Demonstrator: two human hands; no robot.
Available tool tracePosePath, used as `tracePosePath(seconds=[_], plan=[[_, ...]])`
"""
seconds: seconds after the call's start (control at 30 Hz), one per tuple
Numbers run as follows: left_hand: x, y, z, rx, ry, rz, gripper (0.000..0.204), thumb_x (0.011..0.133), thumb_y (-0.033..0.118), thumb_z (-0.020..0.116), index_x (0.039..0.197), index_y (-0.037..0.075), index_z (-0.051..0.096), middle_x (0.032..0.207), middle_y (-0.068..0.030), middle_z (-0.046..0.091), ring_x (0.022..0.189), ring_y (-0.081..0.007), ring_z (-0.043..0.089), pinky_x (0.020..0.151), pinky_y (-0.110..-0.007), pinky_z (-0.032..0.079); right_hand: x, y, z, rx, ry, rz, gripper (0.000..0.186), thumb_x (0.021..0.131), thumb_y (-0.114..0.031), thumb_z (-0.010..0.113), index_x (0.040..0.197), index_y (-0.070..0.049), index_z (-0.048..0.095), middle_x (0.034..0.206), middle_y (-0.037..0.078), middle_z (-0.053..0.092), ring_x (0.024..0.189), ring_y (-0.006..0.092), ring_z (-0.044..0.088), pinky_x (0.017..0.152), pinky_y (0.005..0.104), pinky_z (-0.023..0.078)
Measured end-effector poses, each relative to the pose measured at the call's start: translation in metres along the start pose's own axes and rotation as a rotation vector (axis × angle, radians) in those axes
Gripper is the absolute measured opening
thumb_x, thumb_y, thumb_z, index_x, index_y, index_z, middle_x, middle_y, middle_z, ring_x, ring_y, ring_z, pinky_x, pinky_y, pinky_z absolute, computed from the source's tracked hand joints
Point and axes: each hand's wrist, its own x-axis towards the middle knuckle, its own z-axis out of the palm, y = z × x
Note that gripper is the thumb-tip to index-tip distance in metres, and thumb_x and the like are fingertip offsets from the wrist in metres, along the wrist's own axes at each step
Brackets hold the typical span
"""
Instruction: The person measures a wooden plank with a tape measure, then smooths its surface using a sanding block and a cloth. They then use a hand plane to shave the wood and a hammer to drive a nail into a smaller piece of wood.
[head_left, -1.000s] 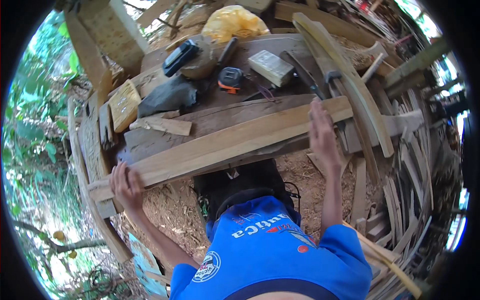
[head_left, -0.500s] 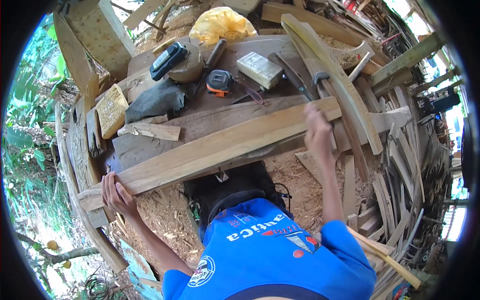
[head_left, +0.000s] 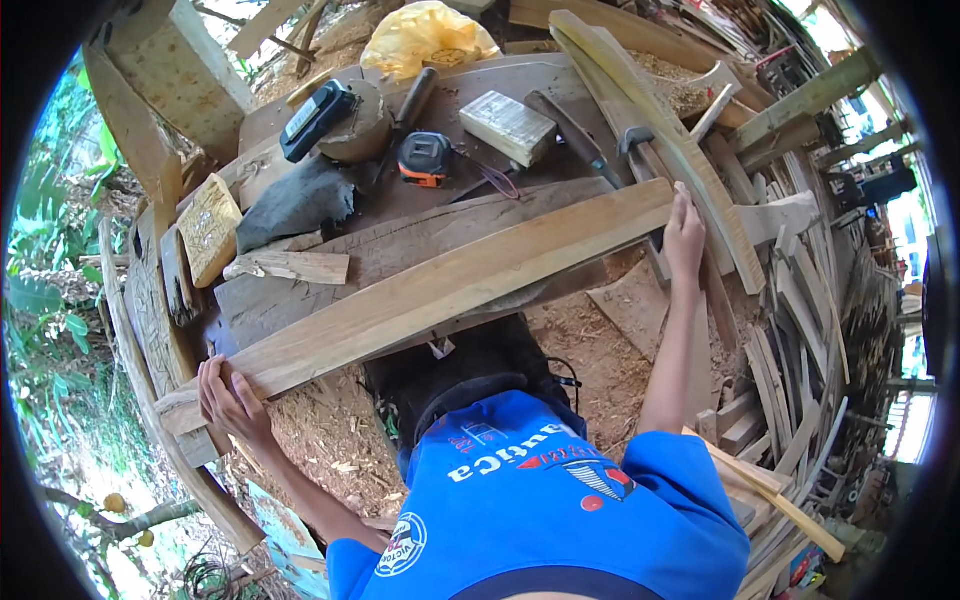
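Observation:
A long, pale wooden board (head_left: 450,270) lies slanting across the front of the workbench, its right end farther from me. My left hand (head_left: 233,405) is closed on its left end, fingers over the top face and thumb on the near side. At the other end, my right hand (head_left: 684,238) is closed round the board's right tip, fingers pointing up. Behind the board lie a black and orange tape measure (head_left: 425,158), a pale rectangular block (head_left: 508,128) and a wooden-handled chisel (head_left: 570,135). A hammer's dark head (head_left: 634,138) shows near my right hand.
A dark cloth (head_left: 298,203), a yellowish wood block (head_left: 210,230) and a black device (head_left: 318,120) sit on the bench's left side. A curved plank (head_left: 660,150) rises beyond the board's right end. Stacked wood offcuts (head_left: 790,370) fill the right; shavings cover the ground.
My right hand, blurred before above the board near its right end, has moved right and now grips that end. My left hand keeps its place on the left end. The view has shifted slightly.

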Motion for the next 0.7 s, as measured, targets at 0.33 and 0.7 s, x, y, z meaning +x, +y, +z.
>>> tracePosePath(seconds=[0.33,0.7], plan=[[0.010,0.019,0.001,0.092,-0.323,0.102,0.073,0.075,0.067,0.048,0.107,0.002,0.046,0.113,-0.0161,0.048,0.114,-0.0311,0.041,0.100,-0.043,0.024,0.038,0.001,-0.011,0.050,-0.096,0.193,0.050,0.095,-0.033,0.032,0.126,0.004,0.043,0.125,0.024,0.048,0.122,0.0352,0.040,0.102,0.0373,0.031],[0.022,-0.069,-0.035,-0.010,0.002,0.153,0.066,0.057,0.062,0.069,0.077,0.006,0.040,0.075,-0.0074,0.037,0.078,-0.0272,0.042,0.075,-0.040,0.033,-0.028,-0.050,0.001,1.290,-0.007,0.139,0.048,0.097,-0.029,0.030,0.130,0.004,0.038,0.132,0.013,0.045,0.124,0.0218,0.039,0.106,0.0325,0.024]])
